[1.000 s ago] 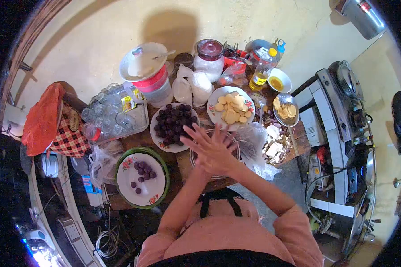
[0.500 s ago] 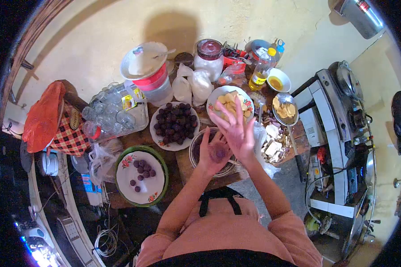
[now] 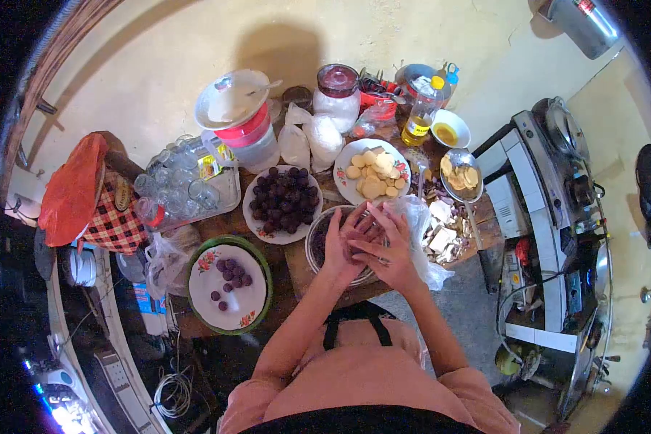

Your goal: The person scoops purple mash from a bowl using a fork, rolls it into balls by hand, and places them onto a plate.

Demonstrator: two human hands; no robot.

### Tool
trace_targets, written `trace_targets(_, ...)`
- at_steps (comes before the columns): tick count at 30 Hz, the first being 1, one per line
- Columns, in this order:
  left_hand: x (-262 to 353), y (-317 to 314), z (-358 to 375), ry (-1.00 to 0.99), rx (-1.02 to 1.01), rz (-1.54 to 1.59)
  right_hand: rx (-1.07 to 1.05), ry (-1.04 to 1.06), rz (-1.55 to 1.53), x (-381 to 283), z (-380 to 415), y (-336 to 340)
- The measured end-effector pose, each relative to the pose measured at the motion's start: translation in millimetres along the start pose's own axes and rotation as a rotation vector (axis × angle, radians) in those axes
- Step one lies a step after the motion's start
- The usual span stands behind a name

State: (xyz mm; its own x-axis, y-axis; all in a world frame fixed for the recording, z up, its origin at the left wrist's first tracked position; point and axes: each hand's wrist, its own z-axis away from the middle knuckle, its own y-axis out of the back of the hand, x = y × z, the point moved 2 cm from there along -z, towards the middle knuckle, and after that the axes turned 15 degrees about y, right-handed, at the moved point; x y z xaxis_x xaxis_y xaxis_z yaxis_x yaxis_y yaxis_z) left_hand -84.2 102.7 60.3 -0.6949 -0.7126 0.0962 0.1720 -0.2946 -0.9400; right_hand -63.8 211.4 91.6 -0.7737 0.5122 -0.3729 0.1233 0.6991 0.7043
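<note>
My left hand [image 3: 341,253] is palm up above the steel bowl [image 3: 312,249], with fingers extended and a purple dough piece largely hidden on its palm. My right hand [image 3: 394,259] reaches across it, fingers spread and touching the left hand's fingers. Dark purple mass shows in the bowl under my hands. To the left, a white floral plate [image 3: 220,293] on a green-rimmed tray holds several small purple balls. Behind it stands a plate [image 3: 255,230] heaped with dark purple balls. Sliced yellow pieces [image 3: 372,173] lie on another floral plate behind my hands.
Glass jars [image 3: 173,181] fill a tray at the left. A water jug [image 3: 249,145], white bags [image 3: 324,141], a lidded jar [image 3: 338,90] and an oil bottle [image 3: 421,116] stand at the back. A pan [image 3: 461,177] and white chunks [image 3: 441,235] lie right, near a stove [image 3: 532,155].
My right hand has come down and left, from raised with fingers spread, onto my left hand. The purple piece on my left palm is now mostly covered.
</note>
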Motion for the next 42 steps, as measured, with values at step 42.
trace_targets(42, -10.2, -9.1, 13.9, -0.269, 0.047, -0.085, 0.271, -0.039, 0.116, -23.8, 23.0, -13.6)
